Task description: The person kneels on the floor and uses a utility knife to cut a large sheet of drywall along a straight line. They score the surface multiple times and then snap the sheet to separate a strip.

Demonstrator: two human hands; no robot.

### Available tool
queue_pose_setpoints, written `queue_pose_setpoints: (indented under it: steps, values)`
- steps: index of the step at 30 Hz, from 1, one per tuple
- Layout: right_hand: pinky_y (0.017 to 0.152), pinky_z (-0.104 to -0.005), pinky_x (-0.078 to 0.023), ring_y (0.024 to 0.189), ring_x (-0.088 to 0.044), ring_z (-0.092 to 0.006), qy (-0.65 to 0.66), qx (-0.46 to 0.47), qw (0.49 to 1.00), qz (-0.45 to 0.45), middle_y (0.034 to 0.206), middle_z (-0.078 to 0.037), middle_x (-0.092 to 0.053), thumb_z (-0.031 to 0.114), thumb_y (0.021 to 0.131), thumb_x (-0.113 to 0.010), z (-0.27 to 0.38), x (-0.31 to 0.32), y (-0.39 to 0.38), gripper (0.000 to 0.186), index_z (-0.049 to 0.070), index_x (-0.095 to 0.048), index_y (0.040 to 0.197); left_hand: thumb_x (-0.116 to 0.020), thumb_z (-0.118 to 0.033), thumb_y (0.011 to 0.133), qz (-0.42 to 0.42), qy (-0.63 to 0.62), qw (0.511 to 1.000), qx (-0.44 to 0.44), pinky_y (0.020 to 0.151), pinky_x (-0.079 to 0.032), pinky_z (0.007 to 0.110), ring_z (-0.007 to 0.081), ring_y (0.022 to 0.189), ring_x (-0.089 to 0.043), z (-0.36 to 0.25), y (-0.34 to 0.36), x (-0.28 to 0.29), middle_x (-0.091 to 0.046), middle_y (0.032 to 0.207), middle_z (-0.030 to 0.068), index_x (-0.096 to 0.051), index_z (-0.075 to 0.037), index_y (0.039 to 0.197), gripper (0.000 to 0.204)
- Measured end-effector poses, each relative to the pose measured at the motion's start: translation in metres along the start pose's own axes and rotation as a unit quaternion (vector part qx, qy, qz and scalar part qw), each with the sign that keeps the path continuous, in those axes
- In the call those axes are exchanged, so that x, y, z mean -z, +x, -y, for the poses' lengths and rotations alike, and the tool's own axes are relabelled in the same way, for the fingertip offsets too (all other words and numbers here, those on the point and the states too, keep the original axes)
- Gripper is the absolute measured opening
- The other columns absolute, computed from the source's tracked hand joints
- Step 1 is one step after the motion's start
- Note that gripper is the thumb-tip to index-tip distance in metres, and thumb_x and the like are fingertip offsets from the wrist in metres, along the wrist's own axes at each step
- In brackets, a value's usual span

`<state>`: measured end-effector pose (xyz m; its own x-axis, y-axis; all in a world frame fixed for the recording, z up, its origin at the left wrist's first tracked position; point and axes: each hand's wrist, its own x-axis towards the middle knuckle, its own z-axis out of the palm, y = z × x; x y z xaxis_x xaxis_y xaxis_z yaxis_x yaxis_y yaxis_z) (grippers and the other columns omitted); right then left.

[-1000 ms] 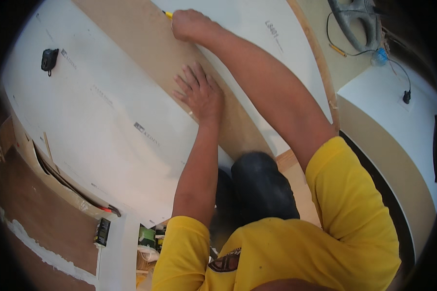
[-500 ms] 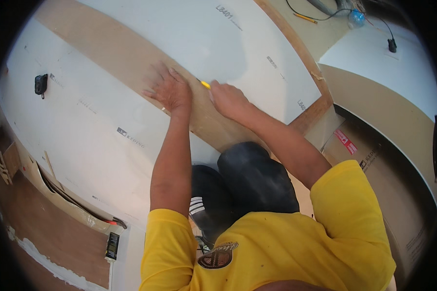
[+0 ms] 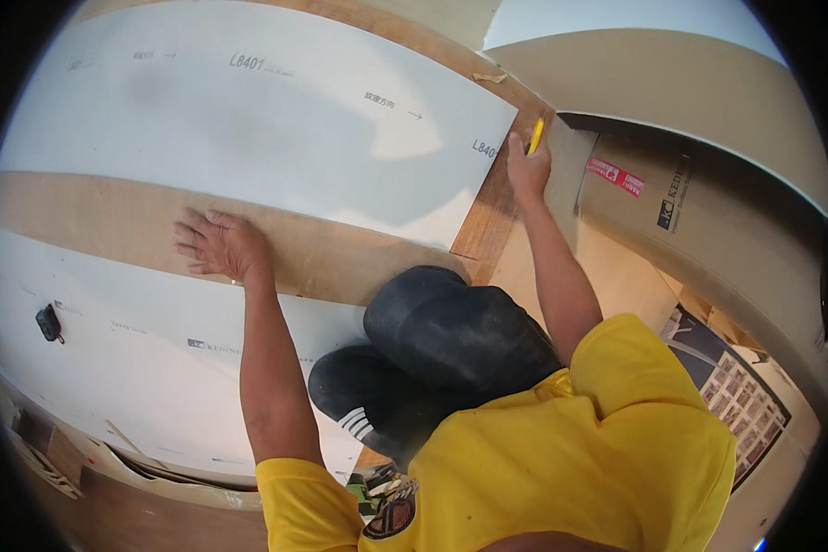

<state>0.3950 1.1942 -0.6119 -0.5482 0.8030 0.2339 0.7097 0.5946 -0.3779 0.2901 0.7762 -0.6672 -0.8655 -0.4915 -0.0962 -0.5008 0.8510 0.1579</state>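
Observation:
Fingers spread, my left hand (image 3: 221, 244) lies on a long tan board strip (image 3: 87, 207) between two white printed sheets. My right hand (image 3: 529, 166) grips a yellow utility knife (image 3: 536, 131) at the far end of the upper white sheet (image 3: 202, 110), over a brown wooden edge (image 3: 480, 228). A small black tape measure (image 3: 49, 322) rests on the lower white sheet (image 3: 138, 359). My knees in dark trousers (image 3: 446, 336) are against the strip's near side.
On the right stand a curved panel (image 3: 653, 69) with a white top and tan face, and a cardboard-coloured board (image 3: 644, 202) with a red label. A printed board (image 3: 727, 400) lies below them. Scrap wood strips (image 3: 51, 460) and tools (image 3: 377, 488) lie at the lower left and bottom.
My right hand with the knife has moved from the far end of the strip back toward me, then rightward to the sheet's end. The view has swung to the right.

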Motion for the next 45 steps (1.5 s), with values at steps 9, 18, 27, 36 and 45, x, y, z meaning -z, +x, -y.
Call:
queue_pose_setpoints:
  steps: [9,18,27,36,45]
  values:
    - [0.053,-0.0270,-0.049,0.062,-0.060,-0.0103,0.278,-0.145,0.929,0.198,0.081,-0.001,-0.065,0.016,0.087,-0.076,0.011,0.064,-0.016,0.021,0.003,-0.060,0.085,-0.022,-0.039,0.105,-0.001,0.001,1.000,-0.001,0.115,-0.015,0.062,0.0379,0.150,-0.015,-0.005,-0.001,0.008,-0.018,0.164,0.0103,-0.027,-0.017,0.155,0.055]
    - [0.073,-0.0307,-0.053,0.088,-0.066,-0.0221,0.254,0.367,0.867,0.221,0.118,-0.014,-0.062,0.000,0.076,-0.077,0.056,0.117,-0.113,0.038,0.000,-0.069,0.113,-0.019,-0.040,0.106,-0.004,0.047,0.999,-0.009,0.114,-0.017,0.059,0.0381,0.148,-0.019,-0.008,-0.001,0.009,-0.022,0.163,0.0108,-0.027,-0.014,0.156,0.056]
    - [0.069,-0.0307,-0.055,0.086,-0.066,-0.0199,0.258,0.370,0.871,0.196,0.117,-0.006,-0.064,0.004,0.076,-0.072,0.075,0.111,-0.126,0.043,0.006,-0.069,0.118,-0.019,-0.041,0.106,-0.005,0.036,0.999,-0.003,0.113,-0.018,0.059,0.0381,0.148,-0.020,-0.007,-0.002,0.006,-0.023,0.163,0.0101,-0.028,-0.015,0.156,0.057]
    - [0.076,-0.0349,-0.053,0.092,-0.066,-0.0229,0.210,0.297,0.907,0.213,0.111,-0.010,-0.066,0.004,0.081,-0.074,0.055,0.107,-0.130,0.038,0.004,-0.066,0.118,-0.024,-0.037,0.105,-0.022,0.061,0.997,-0.038,0.112,-0.020,0.060,0.0397,0.146,-0.023,0.001,-0.001,-0.005,-0.022,0.163,0.0117,-0.031,-0.013,0.154,0.055]
    - [0.057,-0.0246,-0.044,0.064,-0.052,-0.0072,0.261,0.054,0.902,0.340,0.074,0.001,-0.054,0.023,0.103,-0.051,0.097,0.089,-0.059,0.020,0.005,-0.056,0.109,-0.032,-0.036,0.104,-0.020,-0.006,1.000,0.003,0.117,-0.007,0.063,0.0393,0.150,-0.013,0.002,0.003,-0.002,-0.020,0.164,0.0109,-0.028,-0.017,0.156,0.056]
